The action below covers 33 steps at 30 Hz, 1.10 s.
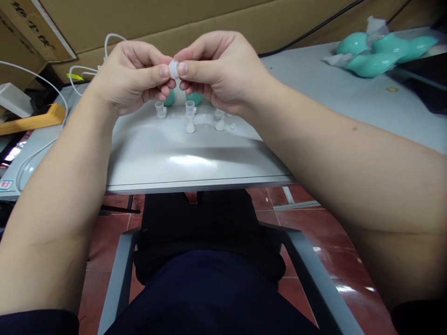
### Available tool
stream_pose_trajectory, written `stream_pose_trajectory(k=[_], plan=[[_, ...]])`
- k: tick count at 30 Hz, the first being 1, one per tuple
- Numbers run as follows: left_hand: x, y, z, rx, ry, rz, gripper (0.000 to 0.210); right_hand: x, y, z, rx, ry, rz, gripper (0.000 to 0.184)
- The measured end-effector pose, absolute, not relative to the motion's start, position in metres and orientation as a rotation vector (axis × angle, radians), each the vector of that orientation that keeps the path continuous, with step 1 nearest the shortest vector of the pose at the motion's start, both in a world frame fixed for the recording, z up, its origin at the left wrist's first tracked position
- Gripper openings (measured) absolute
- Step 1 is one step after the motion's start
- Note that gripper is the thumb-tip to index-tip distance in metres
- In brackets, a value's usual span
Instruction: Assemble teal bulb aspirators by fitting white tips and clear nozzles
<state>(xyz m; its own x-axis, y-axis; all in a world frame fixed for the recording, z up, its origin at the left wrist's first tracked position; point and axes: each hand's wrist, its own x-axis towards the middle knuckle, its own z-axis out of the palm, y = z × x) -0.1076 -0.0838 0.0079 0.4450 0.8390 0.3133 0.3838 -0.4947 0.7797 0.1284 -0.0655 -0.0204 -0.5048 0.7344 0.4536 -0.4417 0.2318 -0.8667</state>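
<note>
I can see a dark navy, short-sleeved cloth top (pixel 209 295), smooth and rounded over the belly. Its left sleeve (pixel 38 322) ends in a neat, straight hem; the right sleeve (pixel 422 317) sits in shadow and looks nearly black. Below is matte black cloth legwear (pixel 195 225), loosely creased. Both forearms are bare, the right forearm (pixel 335 125) bearing one small round spot.

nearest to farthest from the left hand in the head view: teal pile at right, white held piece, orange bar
1. White piece: touching the left hand
2. Orange bar: on the left
3. Teal pile: at far right
</note>
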Motion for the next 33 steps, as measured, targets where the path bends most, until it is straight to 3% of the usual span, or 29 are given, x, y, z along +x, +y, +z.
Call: stream_pose_trajectory(k=[9,11,16,23,27,33], plan=[[-0.109,-0.086,0.015,2.134,1.069,0.785,0.066,0.132,-0.067,-0.021,-0.376,-1.643,1.382,0.019],[-0.111,-0.088,0.018,2.121,1.114,0.768,0.070,0.131,-0.068,-0.020,-0.380,-1.716,1.271,0.015],[-0.118,-0.100,0.033,2.079,1.171,0.794,0.061,0.131,-0.079,-0.010,-0.438,-1.992,0.736,0.026],[-0.118,-0.089,0.038,2.305,1.422,-0.006,0.051,0.130,-0.082,-0.003,-0.767,-2.516,0.089,0.023],[-0.123,-0.079,0.032,2.370,1.425,-0.102,0.044,0.117,-0.090,-0.003,-0.902,-2.649,-0.036,0.025],[-0.129,-0.080,0.033,2.356,1.511,-0.133,0.055,0.111,-0.093,-0.006,-0.964,-2.745,-0.162,0.030]])
